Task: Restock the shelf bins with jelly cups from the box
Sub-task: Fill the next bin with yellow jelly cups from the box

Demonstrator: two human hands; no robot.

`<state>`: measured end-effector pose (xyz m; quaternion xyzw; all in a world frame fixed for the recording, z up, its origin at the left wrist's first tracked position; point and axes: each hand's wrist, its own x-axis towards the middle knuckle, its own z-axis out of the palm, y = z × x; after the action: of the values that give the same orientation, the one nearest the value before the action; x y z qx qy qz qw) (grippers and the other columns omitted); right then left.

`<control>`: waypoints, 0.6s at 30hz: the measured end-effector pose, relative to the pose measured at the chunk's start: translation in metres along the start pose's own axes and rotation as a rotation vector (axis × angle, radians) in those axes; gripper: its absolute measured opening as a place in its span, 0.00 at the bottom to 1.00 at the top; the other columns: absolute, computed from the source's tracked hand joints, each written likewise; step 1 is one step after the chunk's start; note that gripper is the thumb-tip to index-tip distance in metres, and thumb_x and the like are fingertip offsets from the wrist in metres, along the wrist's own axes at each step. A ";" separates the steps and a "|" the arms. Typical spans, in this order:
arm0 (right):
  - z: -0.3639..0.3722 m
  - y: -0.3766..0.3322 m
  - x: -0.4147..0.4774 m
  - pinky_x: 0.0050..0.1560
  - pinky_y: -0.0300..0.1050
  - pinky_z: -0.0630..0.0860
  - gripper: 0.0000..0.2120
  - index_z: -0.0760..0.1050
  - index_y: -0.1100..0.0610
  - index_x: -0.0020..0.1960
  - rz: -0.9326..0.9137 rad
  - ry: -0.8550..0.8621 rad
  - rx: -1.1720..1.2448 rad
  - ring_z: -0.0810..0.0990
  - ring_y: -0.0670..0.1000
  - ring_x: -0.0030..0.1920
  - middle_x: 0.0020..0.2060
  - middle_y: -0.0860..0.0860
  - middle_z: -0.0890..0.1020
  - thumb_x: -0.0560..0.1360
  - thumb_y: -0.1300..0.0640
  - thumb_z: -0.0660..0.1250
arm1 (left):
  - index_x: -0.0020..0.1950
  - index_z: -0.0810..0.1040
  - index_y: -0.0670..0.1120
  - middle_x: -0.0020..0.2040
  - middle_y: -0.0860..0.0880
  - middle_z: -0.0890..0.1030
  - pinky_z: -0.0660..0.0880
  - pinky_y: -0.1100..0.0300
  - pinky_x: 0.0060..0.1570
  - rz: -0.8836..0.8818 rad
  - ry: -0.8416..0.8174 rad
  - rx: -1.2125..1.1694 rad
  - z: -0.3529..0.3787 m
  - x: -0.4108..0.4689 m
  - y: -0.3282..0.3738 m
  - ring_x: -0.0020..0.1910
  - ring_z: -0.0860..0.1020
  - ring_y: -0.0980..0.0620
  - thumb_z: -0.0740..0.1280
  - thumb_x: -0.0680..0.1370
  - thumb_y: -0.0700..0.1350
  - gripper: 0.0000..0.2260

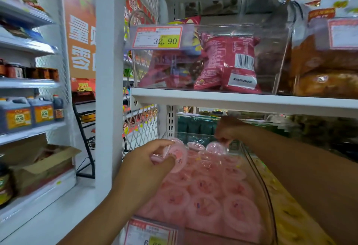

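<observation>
Left hand (147, 160), centre frame: curled round cups (175, 155) above bin (258, 169). Right hand (228, 130), right of centre: pinching cup (216, 147) at bin's back. Mostly done, seemingly: bin near full, back row left. Box (46, 161) lower left.

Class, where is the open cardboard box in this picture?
In the head view, the cardboard box sits lower left on a low shelf, below the dark sauce jugs and left of the white post.

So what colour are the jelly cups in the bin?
Pink, with clear lids: jelly cups, clearest in the head view.
</observation>
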<state>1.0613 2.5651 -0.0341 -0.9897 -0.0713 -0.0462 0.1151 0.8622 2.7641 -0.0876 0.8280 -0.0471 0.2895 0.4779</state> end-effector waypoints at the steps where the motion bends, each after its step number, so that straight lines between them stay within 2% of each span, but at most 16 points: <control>1: 0.003 -0.001 0.003 0.30 0.38 0.77 0.05 0.77 0.62 0.37 0.024 0.007 -0.004 0.78 0.48 0.27 0.29 0.54 0.78 0.72 0.66 0.66 | 0.42 0.78 0.66 0.38 0.67 0.79 0.67 0.76 0.31 0.000 0.002 0.000 -0.001 0.000 0.000 0.33 0.77 0.66 0.73 0.73 0.44 0.14; 2: 0.006 -0.001 0.003 0.31 0.39 0.78 0.03 0.78 0.64 0.42 0.030 0.004 -0.009 0.80 0.48 0.28 0.31 0.55 0.80 0.73 0.66 0.66 | 0.43 0.78 0.65 0.38 0.63 0.81 0.68 0.75 0.31 0.004 0.005 0.004 -0.001 0.001 0.001 0.33 0.76 0.66 0.73 0.73 0.45 0.13; 4: 0.008 -0.001 0.001 0.29 0.37 0.74 0.05 0.79 0.64 0.47 0.018 -0.012 -0.059 0.78 0.48 0.29 0.31 0.54 0.78 0.75 0.64 0.65 | 0.45 0.78 0.65 0.39 0.57 0.81 0.68 0.75 0.32 0.004 0.001 0.015 -0.003 0.001 0.001 0.33 0.76 0.66 0.72 0.73 0.46 0.12; 6: 0.009 0.000 -0.003 0.33 0.38 0.71 0.05 0.78 0.61 0.47 -0.010 -0.004 -0.127 0.74 0.47 0.31 0.32 0.51 0.75 0.77 0.61 0.65 | 0.47 0.78 0.65 0.40 0.57 0.80 0.68 0.74 0.31 -0.005 -0.016 0.015 -0.004 0.002 0.001 0.32 0.76 0.66 0.72 0.74 0.48 0.11; 8: 0.013 0.002 -0.006 0.38 0.39 0.72 0.06 0.78 0.59 0.49 -0.004 0.020 -0.156 0.74 0.48 0.34 0.34 0.51 0.76 0.78 0.57 0.65 | 0.49 0.79 0.63 0.37 0.57 0.79 0.67 0.74 0.28 -0.021 -0.025 0.003 -0.004 0.002 0.000 0.30 0.75 0.66 0.72 0.74 0.48 0.10; 11: 0.022 0.003 -0.004 0.33 0.38 0.75 0.07 0.79 0.62 0.49 0.015 -0.005 -0.147 0.76 0.46 0.30 0.32 0.50 0.78 0.77 0.58 0.67 | 0.50 0.79 0.64 0.39 0.60 0.80 0.66 0.75 0.30 -0.040 -0.019 0.007 -0.004 0.002 -0.001 0.34 0.76 0.68 0.72 0.73 0.50 0.10; 14: 0.026 0.002 0.000 0.38 0.41 0.81 0.07 0.78 0.64 0.44 0.095 -0.009 -0.035 0.79 0.46 0.26 0.22 0.51 0.79 0.76 0.60 0.69 | 0.48 0.78 0.66 0.44 0.61 0.80 0.68 0.76 0.32 -0.038 -0.025 -0.005 -0.004 0.002 -0.001 0.39 0.76 0.69 0.72 0.73 0.49 0.11; 16: 0.027 0.003 0.002 0.32 0.39 0.79 0.12 0.74 0.62 0.36 0.151 0.018 0.025 0.76 0.43 0.19 0.18 0.50 0.77 0.76 0.60 0.69 | 0.47 0.78 0.66 0.44 0.61 0.81 0.68 0.77 0.33 -0.029 -0.033 -0.005 -0.005 0.002 -0.002 0.39 0.77 0.69 0.72 0.73 0.49 0.11; 18: 0.026 0.002 0.003 0.27 0.37 0.76 0.15 0.70 0.62 0.33 0.173 0.007 0.068 0.74 0.43 0.17 0.14 0.49 0.74 0.76 0.61 0.69 | 0.46 0.77 0.67 0.44 0.63 0.80 0.69 0.77 0.34 -0.027 -0.041 0.004 -0.005 0.003 -0.003 0.40 0.77 0.69 0.72 0.74 0.49 0.11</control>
<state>1.0668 2.5698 -0.0597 -0.9875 0.0134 -0.0373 0.1525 0.8635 2.7700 -0.0867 0.8354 -0.0450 0.2661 0.4789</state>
